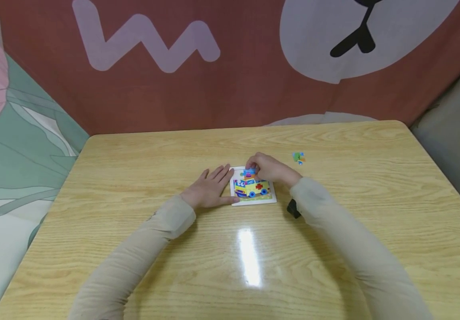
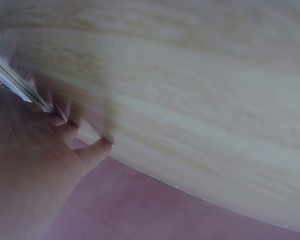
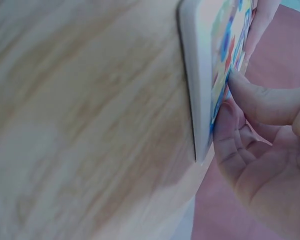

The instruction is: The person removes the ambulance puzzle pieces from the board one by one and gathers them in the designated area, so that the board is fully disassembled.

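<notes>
A jigsaw puzzle board (image 1: 256,203) with a white rim lies on the table, its picture showing a yellow ambulance. My left hand (image 1: 210,189) rests at its left edge with fingers spread and straight, the fingertips and thumb touching the rim. At the upper part of the picture, my right hand (image 1: 270,169) pinches a blue and orange puzzle piece (image 1: 248,173) between thumb and fingers. The right wrist view shows this hand (image 3: 265,150) close against the board's face (image 3: 192,75). In the left wrist view, the left hand (image 2: 35,160) touches the board's edge (image 2: 20,86).
A loose green, blue and orange puzzle piece (image 1: 299,158) lies right of the board, toward the back. Beside the right sleeve is a small black object (image 1: 293,209), partly covered. A red patterned cloth (image 1: 174,102) hangs behind the wooden table (image 1: 134,155).
</notes>
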### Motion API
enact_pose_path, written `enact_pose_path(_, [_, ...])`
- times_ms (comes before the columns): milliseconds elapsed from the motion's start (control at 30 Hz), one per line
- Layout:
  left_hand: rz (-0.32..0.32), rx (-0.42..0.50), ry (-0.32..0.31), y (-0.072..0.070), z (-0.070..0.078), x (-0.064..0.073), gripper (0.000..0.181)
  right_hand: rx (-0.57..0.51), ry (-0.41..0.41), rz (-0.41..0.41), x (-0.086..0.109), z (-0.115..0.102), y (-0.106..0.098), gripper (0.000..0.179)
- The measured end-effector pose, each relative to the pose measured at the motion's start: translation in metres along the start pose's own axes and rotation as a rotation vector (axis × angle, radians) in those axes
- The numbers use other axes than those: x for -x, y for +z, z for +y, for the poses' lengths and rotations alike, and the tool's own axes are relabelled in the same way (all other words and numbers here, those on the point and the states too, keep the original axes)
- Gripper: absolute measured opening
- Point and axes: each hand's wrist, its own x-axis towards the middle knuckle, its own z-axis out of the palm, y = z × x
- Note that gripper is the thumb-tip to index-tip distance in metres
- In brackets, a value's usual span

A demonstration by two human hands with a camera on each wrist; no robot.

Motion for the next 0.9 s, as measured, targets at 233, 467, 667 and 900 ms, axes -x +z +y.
enact_pose_path(233, [-0.007,0.002,-0.001,-0.0006,0.0005,0.0002,0.091,-0.017,0.003,-0.012,-0.0005,0.0013,0.0002,0.030])
enact_pose_path(467, [-0.003,0.004,0.001,-0.0016,0.0005,0.0009,0.091,-0.031,-0.004,0.003,-0.0013,0.0038,0.0006,0.032])
enact_pose_path(667, [0.001,0.008,0.008,-0.0013,0.0003,0.0007,0.091,-0.025,-0.030,0.023,-0.0007,0.0050,0.0011,0.032])
enact_pose_path(900, [0.003,0.012,0.014,-0.0014,0.0004,0.0012,0.091,-0.022,-0.048,0.027,0.0004,0.0053,0.0014,0.030])
